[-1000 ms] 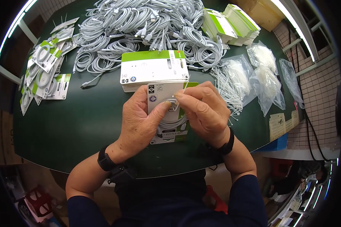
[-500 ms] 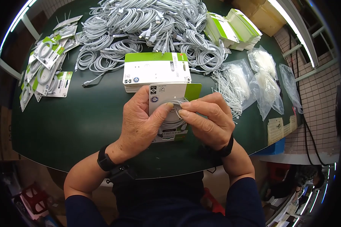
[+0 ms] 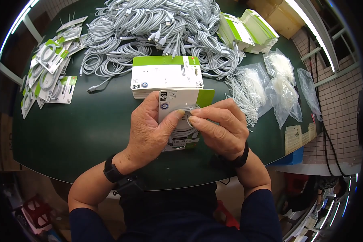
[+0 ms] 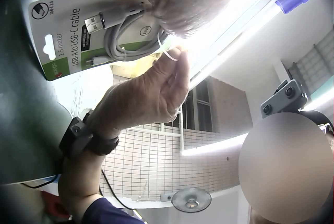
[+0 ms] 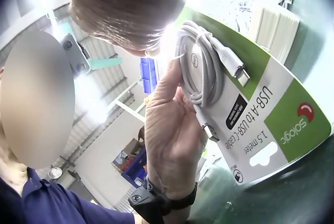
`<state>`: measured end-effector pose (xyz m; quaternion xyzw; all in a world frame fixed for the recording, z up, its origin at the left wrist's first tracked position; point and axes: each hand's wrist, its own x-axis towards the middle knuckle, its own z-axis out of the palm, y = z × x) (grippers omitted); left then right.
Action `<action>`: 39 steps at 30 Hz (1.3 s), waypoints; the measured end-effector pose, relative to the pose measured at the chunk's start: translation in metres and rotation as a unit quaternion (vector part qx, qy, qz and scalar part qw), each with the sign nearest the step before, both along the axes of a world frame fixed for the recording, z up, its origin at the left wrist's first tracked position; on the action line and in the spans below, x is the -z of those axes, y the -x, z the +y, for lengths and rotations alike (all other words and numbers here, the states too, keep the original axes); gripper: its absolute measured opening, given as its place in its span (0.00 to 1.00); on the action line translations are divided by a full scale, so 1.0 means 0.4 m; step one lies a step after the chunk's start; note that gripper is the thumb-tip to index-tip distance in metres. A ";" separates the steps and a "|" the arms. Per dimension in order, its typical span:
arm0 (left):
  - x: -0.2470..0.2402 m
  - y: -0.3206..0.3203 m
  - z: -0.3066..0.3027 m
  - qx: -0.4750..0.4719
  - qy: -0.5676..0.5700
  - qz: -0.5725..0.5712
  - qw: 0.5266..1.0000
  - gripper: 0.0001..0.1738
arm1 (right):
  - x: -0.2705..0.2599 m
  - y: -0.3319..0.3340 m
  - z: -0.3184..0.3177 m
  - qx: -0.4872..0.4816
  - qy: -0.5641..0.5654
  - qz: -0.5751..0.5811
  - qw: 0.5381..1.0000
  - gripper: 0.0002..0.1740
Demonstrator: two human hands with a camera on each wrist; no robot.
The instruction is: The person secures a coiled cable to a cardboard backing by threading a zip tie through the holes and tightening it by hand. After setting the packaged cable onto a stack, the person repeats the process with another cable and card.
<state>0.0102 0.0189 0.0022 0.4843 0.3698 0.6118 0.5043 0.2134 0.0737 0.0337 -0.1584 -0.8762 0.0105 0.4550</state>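
My left hand (image 3: 147,131) grips a white and green USB cable card (image 3: 183,97), its thumb pressing on the coiled grey cable (image 3: 184,132) that lies against the card. The card's printing reads USB-A to USB-C cable, and both plugs of the coil show in the right wrist view. A thin white cable tie (image 4: 168,53) runs from the coil to my right hand (image 3: 226,131), which pinches it between thumb and forefinger. Part of the coil is hidden behind the fingers.
Beyond the hands stands a stack of blank cards (image 3: 161,74), backed by a heap of coiled cables (image 3: 157,24). Carded cables (image 3: 48,80) pile up at left. Loose cable ties (image 3: 244,101) and bagged ties (image 3: 280,66) lie at right, below more card stacks (image 3: 258,28).
A second ago the cable tie's end stuck up above my right fingers; since then the fingers have come down closer to the coil. Over the last half second both hands barely move.
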 end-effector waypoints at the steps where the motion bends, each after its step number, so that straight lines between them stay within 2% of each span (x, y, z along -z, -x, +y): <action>1: 0.000 0.000 0.000 0.000 0.000 -0.001 1.000 0.19 | 0.001 0.000 0.000 -0.001 0.003 0.001 1.000 0.21; 12: -0.004 -0.007 -0.002 -0.004 0.007 -0.010 1.000 0.17 | 0.011 0.015 0.020 -0.017 0.019 0.064 0.998 0.21; 24: 0.006 -0.012 -0.005 -0.009 -0.022 0.005 1.000 0.16 | -0.002 0.022 0.024 -0.022 0.048 0.043 0.998 0.17; 36: 0.007 -0.010 -0.003 -0.004 -0.036 0.021 0.999 0.17 | -0.006 0.011 0.017 -0.005 -0.034 -0.001 0.999 0.21; 39: 0.007 -0.007 -0.004 0.001 -0.035 0.027 0.999 0.16 | -0.007 0.011 0.020 -0.005 -0.012 0.006 1.000 0.21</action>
